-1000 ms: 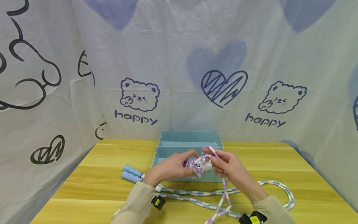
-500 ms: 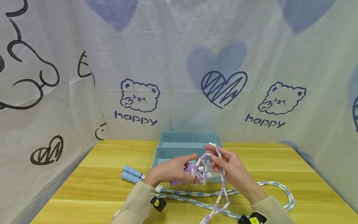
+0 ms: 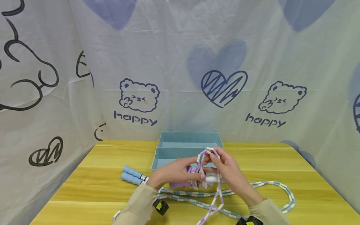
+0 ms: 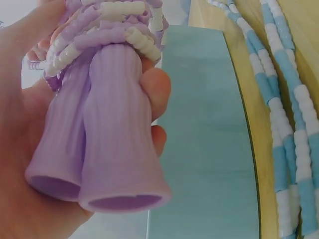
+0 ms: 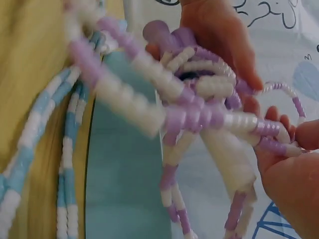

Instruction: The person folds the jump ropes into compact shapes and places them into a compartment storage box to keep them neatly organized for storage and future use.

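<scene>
A purple-and-white beaded jump rope (image 5: 194, 117) is between both hands, just in front of a light-blue box. In the left wrist view, my left hand (image 3: 174, 171) grips its two purple handles (image 4: 119, 129) side by side, their flared ends towards the camera. Several turns of beaded cord (image 4: 102, 37) wrap round the upper part of the handles. With thumb and fingers, my right hand (image 3: 229, 170) pinches a doubled length of the cord to the right of the bundle. Below that hand, a loose loop (image 3: 217, 200) hangs down towards the table front.
The light-blue box (image 3: 174, 153), divided by a middle wall, stands behind the hands. A blue-and-white beaded jump rope (image 3: 194, 203) lies across the wooden table (image 3: 98, 175), its blue handles (image 3: 131, 175) at the left. A printed cloth (image 3: 180, 62) hangs behind the table.
The right hand has drawn the purple-and-white cord up into an arch over the bundle and moved slightly left. The bundle has turned in the left hand, and a purple handle shows below it.
</scene>
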A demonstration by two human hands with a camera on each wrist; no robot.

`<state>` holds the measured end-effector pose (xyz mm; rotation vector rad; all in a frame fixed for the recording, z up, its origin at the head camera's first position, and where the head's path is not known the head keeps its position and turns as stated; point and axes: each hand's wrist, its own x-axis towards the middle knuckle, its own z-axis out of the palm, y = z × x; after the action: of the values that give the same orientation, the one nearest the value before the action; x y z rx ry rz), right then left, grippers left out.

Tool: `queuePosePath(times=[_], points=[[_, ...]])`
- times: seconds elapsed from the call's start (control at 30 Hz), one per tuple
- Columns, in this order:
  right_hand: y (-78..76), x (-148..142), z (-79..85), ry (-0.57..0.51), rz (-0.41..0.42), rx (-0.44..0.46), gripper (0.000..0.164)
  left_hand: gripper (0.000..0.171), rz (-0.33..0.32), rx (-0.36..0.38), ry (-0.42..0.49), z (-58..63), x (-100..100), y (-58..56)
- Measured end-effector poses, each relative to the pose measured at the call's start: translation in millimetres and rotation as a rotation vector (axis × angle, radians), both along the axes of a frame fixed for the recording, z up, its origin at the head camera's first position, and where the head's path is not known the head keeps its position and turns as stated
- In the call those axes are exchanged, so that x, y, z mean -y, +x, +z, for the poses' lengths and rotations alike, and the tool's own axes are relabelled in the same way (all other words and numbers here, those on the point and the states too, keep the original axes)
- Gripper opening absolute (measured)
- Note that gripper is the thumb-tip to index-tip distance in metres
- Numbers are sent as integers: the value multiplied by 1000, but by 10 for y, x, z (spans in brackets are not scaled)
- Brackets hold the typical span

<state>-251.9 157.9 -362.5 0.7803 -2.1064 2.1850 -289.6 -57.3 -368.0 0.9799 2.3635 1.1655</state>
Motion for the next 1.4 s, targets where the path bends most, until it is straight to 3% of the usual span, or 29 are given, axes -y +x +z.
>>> queuePosePath(times=[0.23, 0.37, 0.63, 0.8, 1.0, 1.13, 1.4], points=[[22, 52, -28, -22, 30, 15, 28, 67, -14, -37, 1, -57, -53, -7], [52, 73, -27, -57, 70, 24, 28, 68, -17, 14, 38, -67, -69, -3], [70, 103, -52, -133, 115, 8, 20, 53, -93, 95, 138, -103, -74, -28], [74, 125, -68, -187, 143, -3, 20, 57, -111, 148, 162, -116, -90, -10], [72, 146, -81, -211, 86, -22, 20, 40, -168, 246, 121, -115, -105, 17], [65, 158, -87, -245, 51, -29, 18, 39, -189, 288, 122, -121, -118, 21], [73, 148, -107, -262, 39, 1, 19, 31, -188, 227, 138, -159, -134, 15]])
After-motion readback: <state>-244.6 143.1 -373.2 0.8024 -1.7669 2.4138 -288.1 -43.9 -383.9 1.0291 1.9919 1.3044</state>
